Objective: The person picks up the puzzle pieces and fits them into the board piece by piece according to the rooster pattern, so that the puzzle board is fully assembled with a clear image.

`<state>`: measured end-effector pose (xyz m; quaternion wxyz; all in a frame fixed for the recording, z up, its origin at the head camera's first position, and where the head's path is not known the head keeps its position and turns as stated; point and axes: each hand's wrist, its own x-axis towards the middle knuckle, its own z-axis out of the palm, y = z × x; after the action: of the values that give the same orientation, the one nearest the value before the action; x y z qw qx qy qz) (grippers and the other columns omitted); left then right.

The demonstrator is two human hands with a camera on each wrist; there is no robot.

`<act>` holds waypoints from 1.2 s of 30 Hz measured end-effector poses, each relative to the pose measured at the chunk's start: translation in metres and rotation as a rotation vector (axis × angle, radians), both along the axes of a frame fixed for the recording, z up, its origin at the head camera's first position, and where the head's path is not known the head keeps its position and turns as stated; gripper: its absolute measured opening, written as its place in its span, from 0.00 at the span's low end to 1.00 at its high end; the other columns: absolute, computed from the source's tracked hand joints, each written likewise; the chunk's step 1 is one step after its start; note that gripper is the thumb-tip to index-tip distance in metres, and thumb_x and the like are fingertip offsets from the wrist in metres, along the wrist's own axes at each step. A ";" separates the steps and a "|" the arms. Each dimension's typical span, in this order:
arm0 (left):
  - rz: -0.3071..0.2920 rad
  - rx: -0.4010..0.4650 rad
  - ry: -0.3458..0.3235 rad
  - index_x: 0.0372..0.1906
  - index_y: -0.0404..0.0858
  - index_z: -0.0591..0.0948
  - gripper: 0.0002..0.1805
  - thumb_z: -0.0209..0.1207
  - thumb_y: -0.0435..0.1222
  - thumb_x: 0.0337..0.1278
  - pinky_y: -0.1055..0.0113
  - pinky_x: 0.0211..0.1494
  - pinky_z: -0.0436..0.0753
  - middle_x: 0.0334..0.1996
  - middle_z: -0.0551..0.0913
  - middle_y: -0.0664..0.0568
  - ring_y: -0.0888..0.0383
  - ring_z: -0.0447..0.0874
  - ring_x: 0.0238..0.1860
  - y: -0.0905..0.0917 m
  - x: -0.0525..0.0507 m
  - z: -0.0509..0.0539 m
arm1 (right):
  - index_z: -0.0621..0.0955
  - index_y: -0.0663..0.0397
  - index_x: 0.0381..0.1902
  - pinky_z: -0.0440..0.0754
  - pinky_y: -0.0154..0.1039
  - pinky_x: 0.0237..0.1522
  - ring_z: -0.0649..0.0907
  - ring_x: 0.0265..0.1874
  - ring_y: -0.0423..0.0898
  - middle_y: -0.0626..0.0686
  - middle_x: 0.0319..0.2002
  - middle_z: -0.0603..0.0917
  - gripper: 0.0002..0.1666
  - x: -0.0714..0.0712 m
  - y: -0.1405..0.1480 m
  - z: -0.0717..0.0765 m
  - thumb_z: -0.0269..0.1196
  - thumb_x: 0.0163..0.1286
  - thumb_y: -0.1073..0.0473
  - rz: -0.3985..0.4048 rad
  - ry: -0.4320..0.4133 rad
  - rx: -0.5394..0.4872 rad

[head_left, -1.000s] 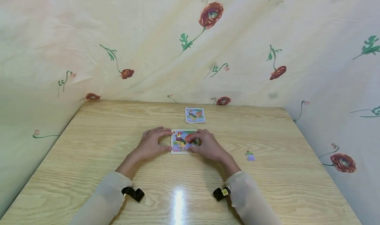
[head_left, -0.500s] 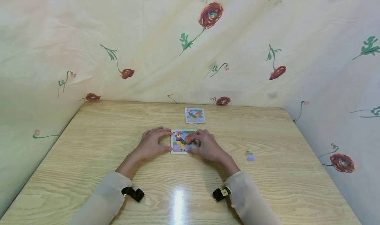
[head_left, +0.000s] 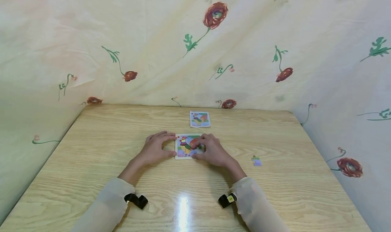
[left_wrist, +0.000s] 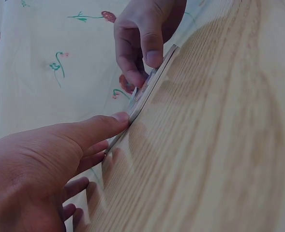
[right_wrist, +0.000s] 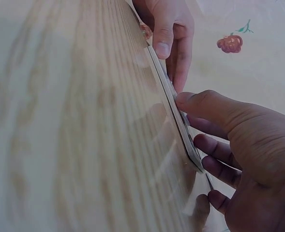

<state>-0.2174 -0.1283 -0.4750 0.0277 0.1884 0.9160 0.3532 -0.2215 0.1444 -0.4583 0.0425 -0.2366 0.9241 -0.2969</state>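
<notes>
A small jigsaw puzzle [head_left: 184,150] in a white frame lies flat on the table, its picture a colourful rooster. My left hand [head_left: 155,148] holds its left edge, thumb at the near corner and index finger at the far one. From the other side my right hand [head_left: 213,152] reaches over the puzzle's right part. Its curled index finger and thumb rest on the picture and near edge, and they hide part of it. In the right wrist view, the thumb [right_wrist: 193,100] lies along the frame. Whether a single piece is between these fingertips is hidden.
A loose puzzle piece [head_left: 256,161], green and lilac, lies to the right of my right hand. Behind the puzzle is a paper card [head_left: 200,119] with the same rooster. The wooden table [head_left: 100,140] meets flower-printed cloth [head_left: 152,55] at the back and sides.
Both hands stay at the puzzle. The right index finger has shifted slightly over the picture, and more of the rooster's body shows. The whole head view has moved a little.
</notes>
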 end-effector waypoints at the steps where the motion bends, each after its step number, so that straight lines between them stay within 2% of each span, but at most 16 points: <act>1: -0.001 0.001 0.001 0.70 0.51 0.78 0.34 0.72 0.49 0.58 0.34 0.80 0.48 0.74 0.74 0.58 0.47 0.57 0.82 0.000 0.000 0.000 | 0.89 0.37 0.41 0.62 0.48 0.54 0.73 0.52 0.47 0.45 0.47 0.82 0.11 0.000 0.000 0.000 0.77 0.61 0.49 0.001 -0.001 -0.003; 18: -0.006 -0.012 0.025 0.69 0.51 0.79 0.34 0.73 0.50 0.57 0.32 0.79 0.50 0.74 0.75 0.56 0.45 0.58 0.82 -0.002 -0.001 -0.001 | 0.90 0.36 0.39 0.59 0.46 0.46 0.71 0.45 0.46 0.46 0.43 0.81 0.06 0.002 -0.002 -0.003 0.76 0.63 0.51 0.022 0.052 -0.047; 26: -0.006 -0.007 0.022 0.69 0.51 0.79 0.34 0.72 0.50 0.57 0.32 0.79 0.50 0.73 0.75 0.56 0.46 0.59 0.82 -0.002 -0.001 -0.001 | 0.91 0.35 0.40 0.61 0.47 0.47 0.73 0.49 0.48 0.46 0.49 0.83 0.07 0.002 -0.004 -0.004 0.75 0.64 0.52 0.067 0.090 -0.055; 36: -0.006 -0.007 0.021 0.69 0.50 0.79 0.34 0.72 0.49 0.57 0.33 0.79 0.50 0.74 0.75 0.56 0.45 0.58 0.82 -0.001 -0.001 0.001 | 0.92 0.34 0.40 0.63 0.52 0.51 0.73 0.53 0.51 0.46 0.51 0.84 0.07 0.001 -0.006 -0.003 0.74 0.65 0.54 0.068 0.073 -0.046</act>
<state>-0.2179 -0.1294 -0.4745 0.0196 0.1946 0.9169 0.3480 -0.2200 0.1387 -0.4613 0.0134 -0.2794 0.9095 -0.3075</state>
